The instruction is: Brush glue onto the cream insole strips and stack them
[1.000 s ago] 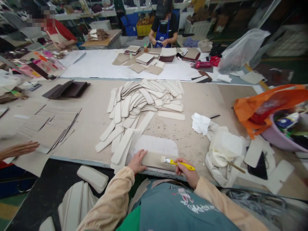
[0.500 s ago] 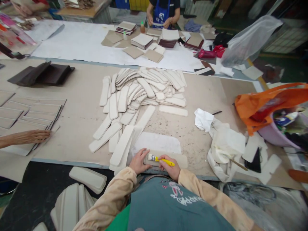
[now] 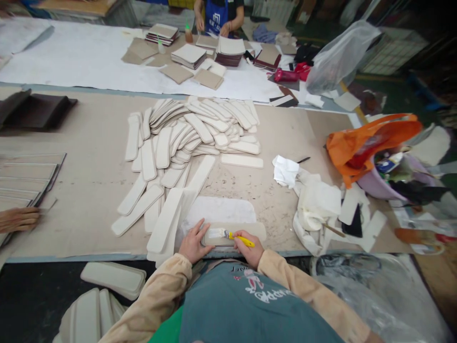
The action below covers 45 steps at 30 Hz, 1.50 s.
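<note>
Drab paper covers the near surface point(image 3: 96, 209), its middle marked with dark specks; beyond it a white-covered table point(image 3: 89, 62) carries stacked cards point(image 3: 187, 55), and a person in a blue apron point(image 3: 216, 18) sits or stands at its far side. Right hand point(image 3: 250, 250): grip closed round the yellow handle of a brush point(image 3: 246, 240), bristle end pointing left, toward the other hand. Brush head lies just beyond the right fingertips, down at a pale flat strip point(image 3: 250, 233) along the near edge; whitish patch about the bristles. Left hand point(image 3: 193, 243): grip unclenched, fingers spread, thumb and fingertips at the strip's left end. Strip thus lies between the two hands, its right end extending past the brush handle. White sheet point(image 3: 224, 208) directly behind it. Heap of similar pieces point(image 3: 200, 133) farther back, a few loose ones reaching down beside the left hand. To the right: crumpled white cloth point(image 3: 307, 233), with a stick point(image 3: 334, 230) on it, and an orange bag point(image 3: 371, 143) against a purple basin point(image 3: 374, 183). Another person's hand point(image 3: 17, 220) rests by layered sheets point(image 3: 26, 183), far left.
</note>
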Tool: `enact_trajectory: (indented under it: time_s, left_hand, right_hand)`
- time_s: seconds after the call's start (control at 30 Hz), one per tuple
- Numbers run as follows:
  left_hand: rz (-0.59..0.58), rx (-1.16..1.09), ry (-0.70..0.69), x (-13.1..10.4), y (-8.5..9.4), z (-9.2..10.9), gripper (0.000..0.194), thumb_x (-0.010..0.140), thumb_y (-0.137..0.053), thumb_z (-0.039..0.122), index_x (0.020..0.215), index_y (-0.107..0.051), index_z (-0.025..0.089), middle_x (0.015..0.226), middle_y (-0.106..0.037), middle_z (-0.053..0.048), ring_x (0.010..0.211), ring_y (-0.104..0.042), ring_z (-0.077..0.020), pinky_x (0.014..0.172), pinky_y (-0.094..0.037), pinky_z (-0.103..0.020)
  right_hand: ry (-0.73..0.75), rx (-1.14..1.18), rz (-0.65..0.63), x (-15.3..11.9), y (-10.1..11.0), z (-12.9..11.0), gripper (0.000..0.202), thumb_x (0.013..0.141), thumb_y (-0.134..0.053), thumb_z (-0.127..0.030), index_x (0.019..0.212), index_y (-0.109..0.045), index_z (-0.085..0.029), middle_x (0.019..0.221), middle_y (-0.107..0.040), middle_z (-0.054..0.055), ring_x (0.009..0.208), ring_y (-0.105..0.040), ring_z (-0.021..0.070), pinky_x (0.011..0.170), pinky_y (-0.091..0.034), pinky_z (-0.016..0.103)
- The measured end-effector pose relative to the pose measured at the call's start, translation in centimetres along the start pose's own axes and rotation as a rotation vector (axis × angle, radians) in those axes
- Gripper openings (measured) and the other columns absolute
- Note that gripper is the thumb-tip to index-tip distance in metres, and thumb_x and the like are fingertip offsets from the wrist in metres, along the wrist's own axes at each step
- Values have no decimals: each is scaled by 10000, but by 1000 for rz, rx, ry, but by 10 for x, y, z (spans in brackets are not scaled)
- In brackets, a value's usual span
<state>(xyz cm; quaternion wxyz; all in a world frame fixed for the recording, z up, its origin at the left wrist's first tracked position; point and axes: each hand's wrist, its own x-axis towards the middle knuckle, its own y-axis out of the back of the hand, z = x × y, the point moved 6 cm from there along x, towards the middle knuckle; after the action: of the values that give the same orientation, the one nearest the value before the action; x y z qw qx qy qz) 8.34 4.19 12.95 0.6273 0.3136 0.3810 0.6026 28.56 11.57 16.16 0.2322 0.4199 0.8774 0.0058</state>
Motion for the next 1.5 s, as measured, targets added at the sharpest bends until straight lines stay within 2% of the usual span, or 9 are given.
enact_trajectory:
  time_s: [0.23,0.43,0.57,0.67,0.77,0.97,1.1,1.3,1.5]
  left_hand:
    - [-17,30,5,1,-1,0,720,729,-596,496,1359,-344,252,1455,-299,-97,1211,-435,-305,952,-425,-463]
    - [-25,56,3,2,-2,0,732,732,-587,508,1366,-332,246,1426,-354,-99,1192,-458,-298,964,-414,-466]
    - [-31,56,-1,2,-3,0,730,740,-568,525,1365,-336,228,1414,-367,-114,1199,-449,-295,968,-413,-458]
    - [-41,58,3,2,-3,-1,736,743,-564,524,1369,-330,213,1409,-372,-123,1209,-438,-292,978,-405,-454]
    - [-56,54,11,2,-3,0,749,733,-582,511,1370,-328,208,1413,-367,-122,1213,-433,-287,980,-405,-444]
    - [-63,35,26,2,-1,1,821,674,-632,543,1362,-344,200,1411,-372,-128,1211,-433,-295,973,-408,-443]
    - [-60,15,24,1,-2,0,845,656,-636,567,1361,-348,199,1411,-373,-131,1203,-442,-301,960,-416,-446]
    - [-62,1,21,0,-3,-1,849,656,-638,561,1364,-346,195,1412,-376,-126,1196,-445,-302,953,-420,-447]
    - [-68,41,32,1,-1,1,819,678,-619,560,1364,-349,202,1415,-382,-101,1136,-486,-305,931,-433,-452]
  right_hand:
    - [-18,-59,189,-17,51,18,241,851,-455,-381,930,-586,-195,613,-598,-17,528,-554,123,539,-452,229]
    - [-48,-77,317,-34,92,37,256,837,-465,-404,909,-588,-192,608,-601,-9,532,-559,143,534,-448,246]
    - [-87,-115,364,-44,111,40,273,841,-451,-422,903,-586,-193,595,-591,-11,525,-557,147,529,-443,251]
    - [-61,-158,375,-51,115,30,273,837,-457,-420,908,-584,-189,592,-595,-7,519,-555,148,530,-443,254]
    - [19,-108,305,-49,100,12,264,837,-471,-414,910,-577,-184,602,-597,-5,517,-553,140,533,-450,248]
    - [74,65,-64,-18,22,-14,239,858,-456,-370,957,-566,-182,663,-624,-12,540,-576,111,553,-476,221]
    - [96,42,-172,0,-15,-18,222,856,-456,-340,959,-576,-183,664,-632,-16,537,-582,101,566,-480,218]
    - [115,10,-204,8,-33,-11,224,858,-446,-336,958,-582,-189,648,-615,-23,533,-571,97,548,-474,210]
    - [213,-108,-163,2,-24,-12,220,853,-459,-329,933,-609,-188,658,-615,-14,563,-548,98,552,-448,196]
